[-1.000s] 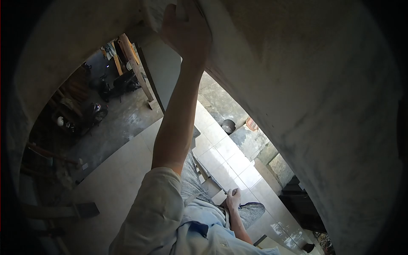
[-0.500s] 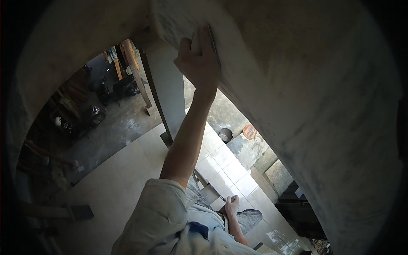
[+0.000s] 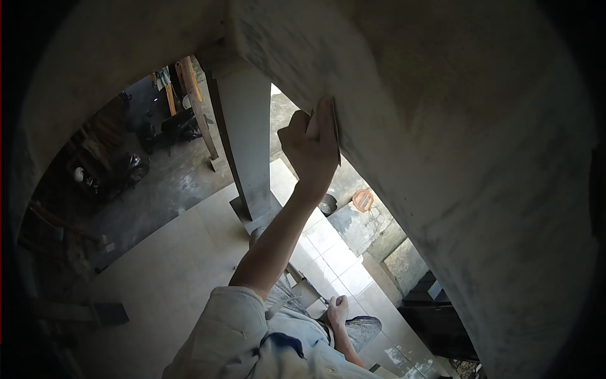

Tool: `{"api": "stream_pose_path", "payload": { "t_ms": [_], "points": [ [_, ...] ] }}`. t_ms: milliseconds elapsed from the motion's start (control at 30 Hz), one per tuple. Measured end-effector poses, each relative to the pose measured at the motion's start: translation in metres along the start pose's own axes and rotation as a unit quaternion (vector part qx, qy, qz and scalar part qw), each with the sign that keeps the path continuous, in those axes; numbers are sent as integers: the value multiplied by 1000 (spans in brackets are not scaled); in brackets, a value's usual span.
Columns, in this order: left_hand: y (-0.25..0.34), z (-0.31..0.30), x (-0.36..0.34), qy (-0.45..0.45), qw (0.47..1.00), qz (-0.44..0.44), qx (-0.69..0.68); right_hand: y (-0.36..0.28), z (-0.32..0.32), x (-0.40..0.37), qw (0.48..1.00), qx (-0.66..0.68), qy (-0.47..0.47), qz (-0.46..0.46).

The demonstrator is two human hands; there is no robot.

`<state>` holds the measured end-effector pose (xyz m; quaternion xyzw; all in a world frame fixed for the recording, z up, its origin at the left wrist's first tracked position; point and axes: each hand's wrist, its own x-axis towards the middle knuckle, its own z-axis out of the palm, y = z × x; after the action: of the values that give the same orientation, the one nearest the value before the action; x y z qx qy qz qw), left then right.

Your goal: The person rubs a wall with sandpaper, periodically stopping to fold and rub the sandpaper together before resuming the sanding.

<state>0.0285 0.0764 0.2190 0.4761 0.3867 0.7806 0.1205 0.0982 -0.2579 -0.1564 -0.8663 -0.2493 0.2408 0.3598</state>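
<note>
Raised in front of me, my left hand (image 3: 314, 148) grips a thin flat scraper (image 3: 337, 136). The scraper is seen almost edge-on, and my fingers cover most of it. It lies against the lower edge of a pale, smeared plaster surface (image 3: 435, 145) overhead. Down by my knee, my right hand (image 3: 338, 309) is closed around the thin dark handle of a tool with a flat grey plate (image 3: 305, 292). Part of that tool is hidden by my left arm and clothing.
A grey pillar (image 3: 243, 139) rises beyond my left arm from the tiled floor (image 3: 170, 252). A dark bucket (image 3: 327, 204) and a reddish round lid (image 3: 363, 200) are outside the tiles. Motorcycles (image 3: 180, 128) stand at the left. A black object (image 3: 439, 325) is at the lower right.
My left hand has moved down and slightly right along the plaster edge with the scraper. The view has shifted a little. My right hand stays low, closed on its tool.
</note>
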Motion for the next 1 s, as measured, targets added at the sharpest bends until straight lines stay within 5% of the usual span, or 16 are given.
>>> {"api": "stream_pose_path", "payload": {
  "t_ms": [100, 200, 433, 533, 667, 733, 833, 1000],
  "points": [
    [5, -29, -19, -138, 988, -71, 12, -4, -5, -4, 999, -4, -12, 32],
    [18, -49, -9, -204, 943, -260, -42, -1, -6, -5, 999, -2, 5, 41],
    [12, -49, 13, -173, 968, -150, -106, -8, -6, -5, 999, -6, 16, 30],
    [16, -16, 35, -66, 992, 27, -101, -1, -4, 0, 999, -3, -8, 48],
    [-4, 12, 33, 86, 984, 151, -40, 7, 0, -1, 999, -2, 25, 23],
    [-6, 9, 33, 95, 968, 199, 120, 9, 2, 0, 999, 7, 26, 19],
    [-18, -4, 33, -2, 926, 283, 249, 7, -2, -2, 1000, 2, 16, 25],
    [-19, -13, 21, -132, 934, 300, 146, -6, -4, -5, 1000, 11, 16, 22]
  ]
}}
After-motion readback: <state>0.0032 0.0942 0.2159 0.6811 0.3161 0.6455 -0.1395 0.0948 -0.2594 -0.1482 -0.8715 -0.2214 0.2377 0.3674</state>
